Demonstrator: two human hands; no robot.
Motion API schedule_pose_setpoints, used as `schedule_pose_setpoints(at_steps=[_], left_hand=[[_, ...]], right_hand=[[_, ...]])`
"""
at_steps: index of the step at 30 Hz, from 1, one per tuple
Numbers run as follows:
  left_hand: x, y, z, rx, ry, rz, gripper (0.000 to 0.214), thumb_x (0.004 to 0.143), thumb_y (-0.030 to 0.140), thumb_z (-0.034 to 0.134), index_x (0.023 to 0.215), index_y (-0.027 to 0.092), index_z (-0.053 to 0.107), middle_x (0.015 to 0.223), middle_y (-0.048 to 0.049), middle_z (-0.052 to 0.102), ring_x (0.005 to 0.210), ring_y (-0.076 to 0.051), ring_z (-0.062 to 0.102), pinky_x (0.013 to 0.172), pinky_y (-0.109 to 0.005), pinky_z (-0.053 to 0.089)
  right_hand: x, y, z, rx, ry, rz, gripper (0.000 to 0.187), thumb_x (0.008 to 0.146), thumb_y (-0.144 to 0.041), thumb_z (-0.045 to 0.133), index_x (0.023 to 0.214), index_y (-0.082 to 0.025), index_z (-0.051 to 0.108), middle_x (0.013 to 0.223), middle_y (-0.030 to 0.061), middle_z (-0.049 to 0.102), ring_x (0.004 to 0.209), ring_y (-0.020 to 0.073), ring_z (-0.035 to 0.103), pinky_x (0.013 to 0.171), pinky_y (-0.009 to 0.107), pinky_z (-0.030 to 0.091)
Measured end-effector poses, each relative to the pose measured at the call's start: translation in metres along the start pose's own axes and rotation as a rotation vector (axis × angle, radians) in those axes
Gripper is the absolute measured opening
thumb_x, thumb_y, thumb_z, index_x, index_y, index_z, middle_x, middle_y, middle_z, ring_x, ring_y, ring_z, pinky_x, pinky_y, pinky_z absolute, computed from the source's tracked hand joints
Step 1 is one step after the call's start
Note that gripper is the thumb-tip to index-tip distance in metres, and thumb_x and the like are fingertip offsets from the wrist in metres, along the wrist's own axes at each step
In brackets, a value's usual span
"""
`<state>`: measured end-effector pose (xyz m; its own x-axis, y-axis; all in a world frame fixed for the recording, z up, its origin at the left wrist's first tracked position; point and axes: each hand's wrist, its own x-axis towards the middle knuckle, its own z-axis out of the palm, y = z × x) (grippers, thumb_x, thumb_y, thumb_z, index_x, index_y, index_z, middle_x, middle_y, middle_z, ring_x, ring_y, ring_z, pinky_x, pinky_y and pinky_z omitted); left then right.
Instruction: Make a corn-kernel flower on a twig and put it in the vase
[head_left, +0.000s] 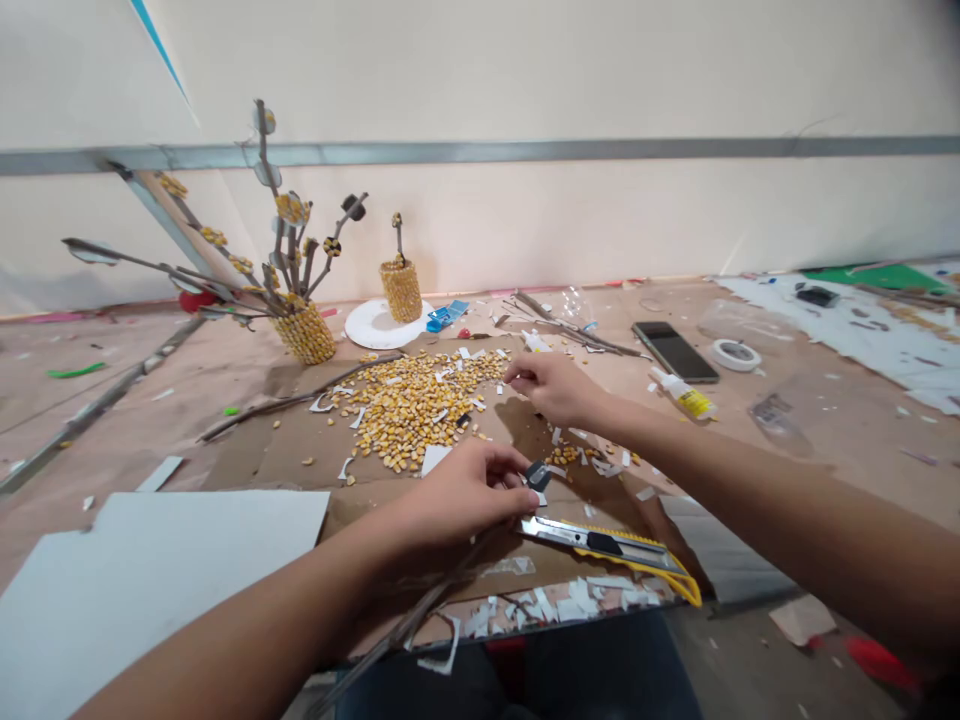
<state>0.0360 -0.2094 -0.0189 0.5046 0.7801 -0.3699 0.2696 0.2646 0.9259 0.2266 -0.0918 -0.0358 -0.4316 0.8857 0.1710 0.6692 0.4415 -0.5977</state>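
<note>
My left hand (469, 490) pinches a small black piece (537, 475) between thumb and fingers; a shiny spot shows on its face. A thin twig (431, 605) runs from beneath this hand toward the table's front edge; whether the hand grips it I cannot tell. My right hand (559, 388) has its fingertips pressed together at the right edge of the corn kernels (409, 415); what is between them is hidden. Just right of my left hand lies a yellow utility knife (607, 545). A few loose kernels (574, 455) and white scraps lie between the hands.
At the back stand two kernel-covered pots, one with several decorated twigs (304, 335), the other (401, 290) on a white disc (364, 325). A phone (675, 350), tape roll (736, 355) and glue bottle (686, 395) lie right. White board (165, 590) covers the front left.
</note>
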Motion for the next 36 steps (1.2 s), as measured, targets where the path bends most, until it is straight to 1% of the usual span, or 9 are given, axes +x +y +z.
schedule_pose_setpoints(at_steps=[2, 5, 8, 10, 16, 21, 27, 30, 36], left_hand=[[0.001, -0.001, -0.001, -0.026, -0.01, 0.019, 0.025, 0.075, 0.028, 0.079, 0.094, 0.012, 0.076, 0.071, -0.0031, 0.069, 0.063, -0.015, 0.06, 0.06, -0.027, 0.04], [0.002, -0.003, -0.003, -0.068, -0.01, 0.046, 0.024, 0.073, 0.027, 0.078, 0.092, 0.012, 0.076, 0.069, -0.0023, 0.069, 0.062, -0.014, 0.061, 0.06, -0.027, 0.041], [0.002, -0.001, -0.005, -0.076, 0.004, 0.039, 0.024, 0.073, 0.027, 0.078, 0.091, 0.011, 0.075, 0.068, -0.0024, 0.069, 0.061, -0.014, 0.061, 0.061, -0.027, 0.042], [0.002, 0.001, -0.006, -0.059, 0.014, 0.029, 0.024, 0.073, 0.028, 0.079, 0.091, 0.012, 0.075, 0.068, -0.0024, 0.069, 0.06, -0.014, 0.061, 0.06, -0.027, 0.043], [0.001, 0.009, -0.007, -0.056, 0.04, 0.023, 0.026, 0.075, 0.027, 0.08, 0.093, 0.011, 0.075, 0.068, -0.0022, 0.068, 0.059, -0.013, 0.059, 0.06, -0.027, 0.043], [0.003, 0.004, -0.006, -0.089, 0.059, 0.016, 0.026, 0.074, 0.028, 0.083, 0.093, 0.011, 0.075, 0.071, -0.0031, 0.07, 0.063, -0.014, 0.063, 0.064, -0.028, 0.044], [0.004, 0.001, -0.003, -0.099, 0.039, -0.016, 0.028, 0.074, 0.029, 0.083, 0.094, 0.011, 0.076, 0.071, -0.0024, 0.069, 0.062, -0.012, 0.061, 0.061, -0.027, 0.041], [0.004, 0.003, -0.004, -0.083, 0.031, -0.033, 0.031, 0.073, 0.031, 0.083, 0.095, 0.01, 0.076, 0.072, -0.0031, 0.07, 0.063, -0.013, 0.06, 0.062, -0.027, 0.041], [0.004, 0.001, -0.004, -0.071, 0.044, -0.04, 0.032, 0.074, 0.032, 0.084, 0.096, 0.011, 0.073, 0.073, -0.0046, 0.071, 0.065, -0.015, 0.064, 0.063, -0.029, 0.041]], right_hand=[[0.011, -0.002, 0.007, -0.101, -0.031, -0.028, 0.022, 0.094, -0.015, 0.056, 0.097, -0.018, 0.078, 0.096, 0.0086, 0.079, 0.088, 0.0215, 0.067, 0.079, 0.03, 0.045], [0.021, -0.007, 0.014, -0.233, -0.078, -0.067, 0.024, 0.101, -0.025, 0.055, 0.102, -0.019, 0.079, 0.097, 0.0109, 0.079, 0.089, 0.0235, 0.067, 0.077, 0.031, 0.042], [0.024, -0.013, 0.016, -0.317, -0.14, -0.149, 0.024, 0.101, -0.027, 0.058, 0.112, -0.023, 0.079, 0.111, 0.0098, 0.078, 0.096, 0.0232, 0.067, 0.079, 0.03, 0.04], [0.025, -0.015, 0.016, -0.35, -0.195, -0.209, 0.024, 0.101, -0.024, 0.059, 0.113, -0.025, 0.08, 0.118, 0.008, 0.076, 0.099, 0.0221, 0.066, 0.08, 0.03, 0.039], [0.032, -0.017, 0.015, -0.425, -0.279, -0.258, 0.023, 0.1, -0.022, 0.057, 0.107, -0.02, 0.079, 0.111, 0.0093, 0.077, 0.091, 0.0212, 0.066, 0.07, 0.03, 0.034], [0.033, -0.019, 0.012, -0.438, -0.344, -0.345, 0.029, 0.1, -0.021, 0.057, 0.12, -0.027, 0.077, 0.119, 0.0079, 0.076, 0.093, 0.021, 0.066, 0.07, 0.03, 0.034], [0.036, -0.015, 0.013, -0.43, -0.369, -0.39, 0.026, 0.1, -0.02, 0.058, 0.114, -0.024, 0.08, 0.117, 0.0094, 0.077, 0.098, 0.0223, 0.067, 0.071, 0.031, 0.037], [0.036, -0.016, 0.012, -0.416, -0.368, -0.384, 0.026, 0.1, -0.02, 0.059, 0.115, -0.025, 0.08, 0.119, 0.0085, 0.077, 0.1, 0.0217, 0.068, 0.074, 0.03, 0.039], [0.036, -0.02, 0.014, -0.39, -0.357, -0.346, 0.022, 0.098, -0.021, 0.061, 0.108, -0.024, 0.081, 0.114, 0.0077, 0.08, 0.099, 0.0219, 0.069, 0.078, 0.03, 0.042]])
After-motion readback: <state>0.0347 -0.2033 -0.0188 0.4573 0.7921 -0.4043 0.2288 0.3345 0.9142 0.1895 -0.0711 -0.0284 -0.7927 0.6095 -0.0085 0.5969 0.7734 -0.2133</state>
